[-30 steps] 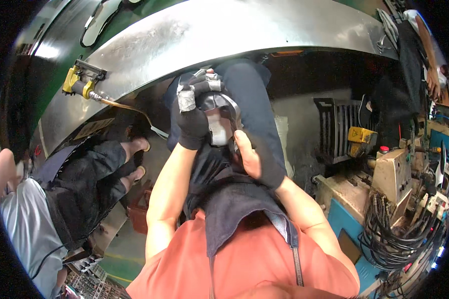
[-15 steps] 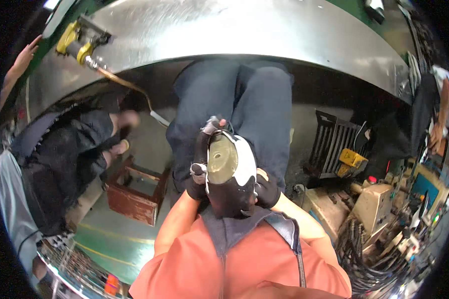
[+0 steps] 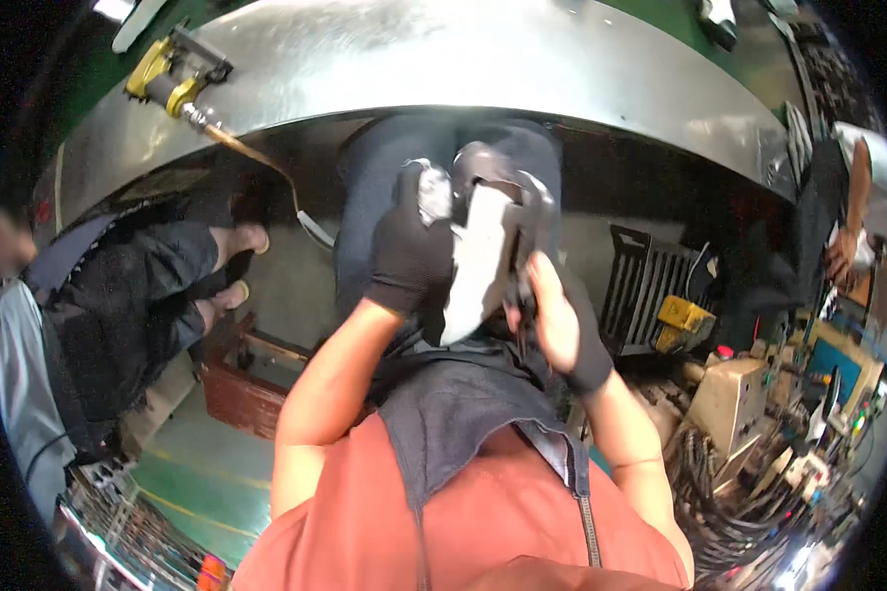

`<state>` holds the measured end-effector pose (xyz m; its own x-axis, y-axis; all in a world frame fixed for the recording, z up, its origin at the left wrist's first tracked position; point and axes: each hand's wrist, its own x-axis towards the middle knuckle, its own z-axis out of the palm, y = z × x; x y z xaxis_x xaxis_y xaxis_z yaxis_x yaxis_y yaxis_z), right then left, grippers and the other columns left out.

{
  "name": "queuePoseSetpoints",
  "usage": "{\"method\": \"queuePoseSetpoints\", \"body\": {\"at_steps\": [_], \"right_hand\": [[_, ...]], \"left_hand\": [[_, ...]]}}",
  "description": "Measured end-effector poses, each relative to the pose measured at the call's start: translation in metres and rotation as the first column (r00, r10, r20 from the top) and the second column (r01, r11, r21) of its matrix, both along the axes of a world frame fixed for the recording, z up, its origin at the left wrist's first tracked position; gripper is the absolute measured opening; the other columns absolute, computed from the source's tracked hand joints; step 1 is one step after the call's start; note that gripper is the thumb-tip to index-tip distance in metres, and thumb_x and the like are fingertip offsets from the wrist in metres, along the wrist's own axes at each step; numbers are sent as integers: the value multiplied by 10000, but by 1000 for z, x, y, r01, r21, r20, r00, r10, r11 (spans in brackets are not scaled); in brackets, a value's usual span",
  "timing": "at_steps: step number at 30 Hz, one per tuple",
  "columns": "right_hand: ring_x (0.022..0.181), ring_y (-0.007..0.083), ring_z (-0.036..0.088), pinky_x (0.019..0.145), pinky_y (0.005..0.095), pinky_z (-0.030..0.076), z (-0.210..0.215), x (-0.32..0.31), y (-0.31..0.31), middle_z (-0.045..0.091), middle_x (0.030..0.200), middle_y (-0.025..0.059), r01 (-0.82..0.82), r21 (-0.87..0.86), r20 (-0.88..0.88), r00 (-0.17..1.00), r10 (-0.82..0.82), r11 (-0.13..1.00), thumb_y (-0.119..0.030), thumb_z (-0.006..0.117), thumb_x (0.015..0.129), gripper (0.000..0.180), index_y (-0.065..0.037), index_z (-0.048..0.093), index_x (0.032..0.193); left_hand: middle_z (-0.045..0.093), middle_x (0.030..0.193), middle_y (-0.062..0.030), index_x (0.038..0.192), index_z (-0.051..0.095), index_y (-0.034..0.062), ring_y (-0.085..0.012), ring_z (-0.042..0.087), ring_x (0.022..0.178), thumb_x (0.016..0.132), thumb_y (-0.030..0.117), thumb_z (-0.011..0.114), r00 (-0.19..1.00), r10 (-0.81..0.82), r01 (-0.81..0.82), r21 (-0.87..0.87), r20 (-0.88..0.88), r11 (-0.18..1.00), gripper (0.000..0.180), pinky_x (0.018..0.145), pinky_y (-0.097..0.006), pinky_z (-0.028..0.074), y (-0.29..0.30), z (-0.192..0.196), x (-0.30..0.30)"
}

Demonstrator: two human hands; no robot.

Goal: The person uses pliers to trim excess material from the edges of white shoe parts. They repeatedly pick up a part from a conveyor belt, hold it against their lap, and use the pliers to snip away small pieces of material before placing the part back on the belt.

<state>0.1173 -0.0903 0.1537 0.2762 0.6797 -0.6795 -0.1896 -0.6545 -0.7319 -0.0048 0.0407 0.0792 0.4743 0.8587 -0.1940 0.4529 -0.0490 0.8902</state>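
Above my lap I hold a shoe upper on a last [image 3: 482, 258], dark at its sides with a long white strip facing up. My left hand [image 3: 406, 251], in a black fingerless glove with white tape at the fingertips, grips its left side near the far end. My right hand [image 3: 562, 320], in the same kind of glove, has its fingers closed along the right edge, nearer my body. Motion blurs the shoe's far end, and some of my fingertips are hidden behind it.
A metal workbench [image 3: 384, 64] curves across beyond my knees. On its left lies a yellow pneumatic stapler [image 3: 168, 84] with a hose trailing down. A wooden stool [image 3: 241, 394], a dark slatted crate [image 3: 629, 281] and a machine [image 3: 729, 404] stand around me. Other people are at both sides.
The shoe upper has turned over, from last top up to white strip up, and moved farther from my body. Both hands have shifted forward with it, still holding on.
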Motion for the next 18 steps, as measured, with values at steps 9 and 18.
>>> {"method": "queuePoseSetpoints", "body": {"at_steps": [9,18], "right_hand": [[696,139,581,690,277,465,-68,35,-3,621,843,55,32,66,-210,977,-18,997,-484,325,978,516,-40,574,1061],[762,338,638,697,414,482,-13,76,1,661,844,199,-830,-231,388,400,831,507,-377,370,951,447,-26,646,969]], "left_hand": [[653,967,-212,1213,512,-11,-377,639,898,854,214,594,993,57,-54,-28,102,998,432,762,-400,497,-47,-54,-2],[591,989,-279,1276,438,0,-422,580,909,803,174,519,824,-546,562,87,-150,823,510,781,-443,469,-43,16,-23]]}}
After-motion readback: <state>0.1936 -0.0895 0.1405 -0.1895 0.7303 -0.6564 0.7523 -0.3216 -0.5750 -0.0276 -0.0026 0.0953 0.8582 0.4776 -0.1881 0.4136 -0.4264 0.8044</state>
